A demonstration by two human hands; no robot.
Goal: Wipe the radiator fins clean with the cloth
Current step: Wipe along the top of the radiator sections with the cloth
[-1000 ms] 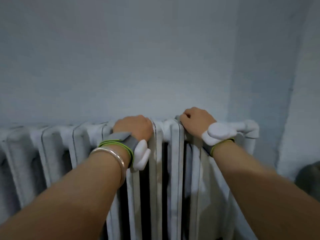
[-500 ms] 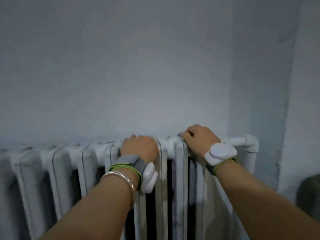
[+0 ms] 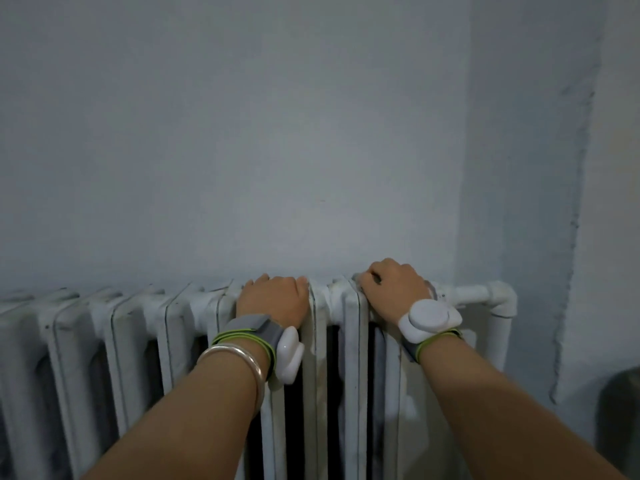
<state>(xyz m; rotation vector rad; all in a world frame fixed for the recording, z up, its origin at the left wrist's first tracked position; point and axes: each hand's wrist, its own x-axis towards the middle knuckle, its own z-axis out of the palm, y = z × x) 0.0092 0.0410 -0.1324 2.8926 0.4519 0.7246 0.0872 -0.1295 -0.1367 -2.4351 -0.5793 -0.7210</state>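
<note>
A white cast-iron radiator (image 3: 349, 341) with upright fins runs along the bottom of the view against the wall. My left hand (image 3: 273, 299) lies on top of a middle fin, its fingers bent over the far edge and mostly hidden. Two fins to the right, my right hand (image 3: 394, 289) sits on the fin tops with its fingers curled tight. A pale scrap that looks like the cloth (image 3: 358, 285) shows under its fingertips; the rest is hidden by the hand. Both wrists wear white sensor bands.
A white pipe with an elbow (image 3: 498, 299) leaves the radiator's right end and drops down the wall. A dark rounded object (image 3: 620, 410) sits at the lower right edge. The bare painted wall (image 3: 277, 150) fills the upper view.
The view has tilted upward, so radiator and hands sit lower in the frame. Both hands stay on the same fin tops; the left fingertips now show slightly.
</note>
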